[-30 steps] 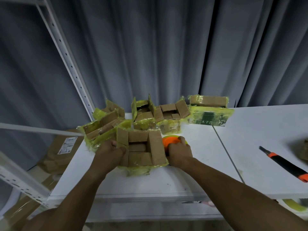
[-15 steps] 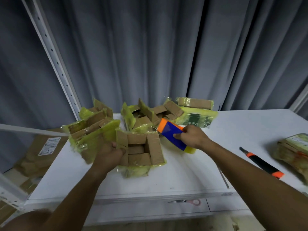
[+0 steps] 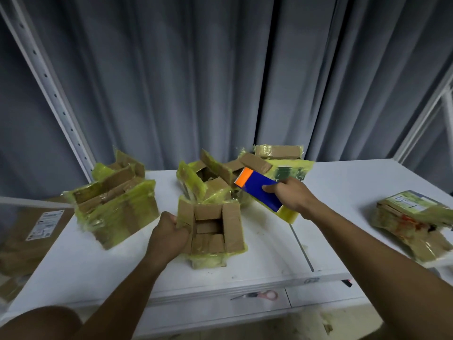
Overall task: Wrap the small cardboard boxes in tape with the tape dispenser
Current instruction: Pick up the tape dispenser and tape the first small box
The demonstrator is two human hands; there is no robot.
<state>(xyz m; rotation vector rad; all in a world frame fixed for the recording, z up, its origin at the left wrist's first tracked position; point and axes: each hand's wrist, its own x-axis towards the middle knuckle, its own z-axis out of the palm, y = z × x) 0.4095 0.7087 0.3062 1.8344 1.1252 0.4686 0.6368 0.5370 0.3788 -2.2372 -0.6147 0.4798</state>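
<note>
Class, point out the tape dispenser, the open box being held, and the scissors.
tape dispenser (image 3: 259, 193), head view, blue side panel
open box (image 3: 231, 224), head view, right flap
scissors (image 3: 268, 295), head view, pink handle loop

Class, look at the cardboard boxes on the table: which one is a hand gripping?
The open-topped box nearest the camera: the left hand grips its left flap. The others lie untouched behind and beside it.

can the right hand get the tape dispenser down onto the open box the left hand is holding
Probably yes. The right hand holds the tape dispenser raised just behind and to the right of the open box, with nothing between them. The left hand grips only the box's left side.
</note>
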